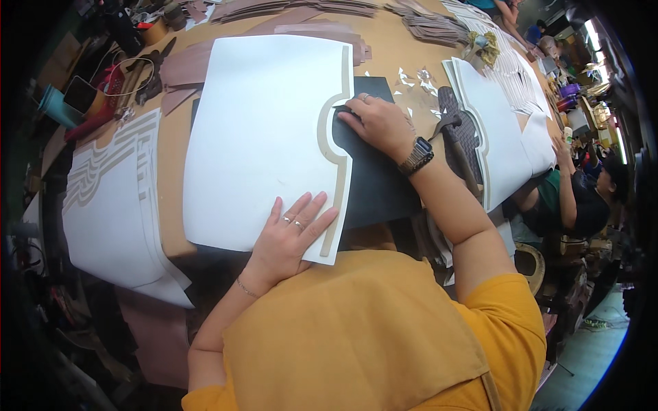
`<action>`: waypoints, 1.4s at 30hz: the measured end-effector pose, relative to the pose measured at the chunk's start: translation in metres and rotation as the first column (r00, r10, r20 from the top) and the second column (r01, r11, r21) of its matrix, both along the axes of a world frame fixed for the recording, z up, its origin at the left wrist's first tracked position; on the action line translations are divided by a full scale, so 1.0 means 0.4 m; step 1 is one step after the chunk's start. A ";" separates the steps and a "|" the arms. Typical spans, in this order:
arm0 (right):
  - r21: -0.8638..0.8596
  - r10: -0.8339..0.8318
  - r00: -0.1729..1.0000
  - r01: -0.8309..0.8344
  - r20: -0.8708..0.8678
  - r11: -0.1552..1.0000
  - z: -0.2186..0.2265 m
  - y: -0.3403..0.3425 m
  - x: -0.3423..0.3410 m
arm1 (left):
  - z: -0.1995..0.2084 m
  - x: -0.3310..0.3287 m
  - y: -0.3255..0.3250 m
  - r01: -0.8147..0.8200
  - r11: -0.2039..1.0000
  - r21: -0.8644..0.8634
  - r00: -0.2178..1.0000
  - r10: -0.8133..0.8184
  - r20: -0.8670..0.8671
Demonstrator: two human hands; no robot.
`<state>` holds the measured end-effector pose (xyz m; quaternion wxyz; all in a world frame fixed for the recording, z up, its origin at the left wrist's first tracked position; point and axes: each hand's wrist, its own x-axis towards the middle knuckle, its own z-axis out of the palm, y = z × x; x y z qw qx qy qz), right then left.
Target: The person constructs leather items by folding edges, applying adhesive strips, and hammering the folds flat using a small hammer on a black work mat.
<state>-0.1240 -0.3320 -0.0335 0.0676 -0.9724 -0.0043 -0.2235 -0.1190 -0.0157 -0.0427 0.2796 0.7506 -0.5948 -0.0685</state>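
Note:
A large white sheet-like panel (253, 130) lies before me, with a grey-beige strip (325, 130) running down its right edge and around a curved notch. My left hand (293, 229) rests flat on the panel's near right corner, fingers spread. At the upper end of the notch is my right hand (377, 123), its thumb and fingers closed together at the panel's edge. A small dark tip shows by those fingertips, but what it belongs to is hidden. Under the panel, a black mat (373, 178) shows on the right.
More white panels with strips lie stacked at left (113, 212) and right (504, 130). A hammer (456, 144) lies beside the right stack. White scraps (425, 82) and brown pieces (185, 65) are on the tan table (385, 58). Another person (582, 195) works at far right.

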 end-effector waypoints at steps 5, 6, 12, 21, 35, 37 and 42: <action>0.122 -0.013 1.000 0.011 0.013 0.993 0.001 -0.010 -0.009 | 0.033 0.032 0.011 0.036 0.999 -0.036 0.969 -0.043 -0.244; 0.151 -0.087 0.996 0.083 0.020 0.985 0.001 -0.026 -0.019 | 0.047 0.051 0.014 0.028 0.996 -0.088 0.929 -0.058 -0.366; 0.136 -0.457 0.887 0.462 -0.070 0.876 0.012 -0.210 -0.111 | 0.056 0.281 0.028 -0.386 0.896 0.219 0.912 0.335 0.237; 0.282 -0.269 0.909 0.362 -0.319 0.889 0.038 -0.035 -0.249 | 0.235 0.106 -0.131 -0.220 0.521 0.825 0.933 0.360 0.022; 0.476 0.187 0.956 -0.060 -0.225 0.878 0.035 -0.171 -0.047 | 0.129 0.120 -0.120 -0.301 0.924 0.235 0.915 0.210 0.345; 0.549 0.277 0.930 -0.104 -0.243 0.830 0.034 -0.139 0.015 | 0.085 0.204 -0.196 -0.266 0.963 0.034 0.947 0.254 0.196; 0.615 0.339 0.892 -0.091 -0.300 0.784 0.038 -0.148 0.061 | 0.035 0.296 -0.375 -0.231 0.972 0.033 0.968 0.234 -0.092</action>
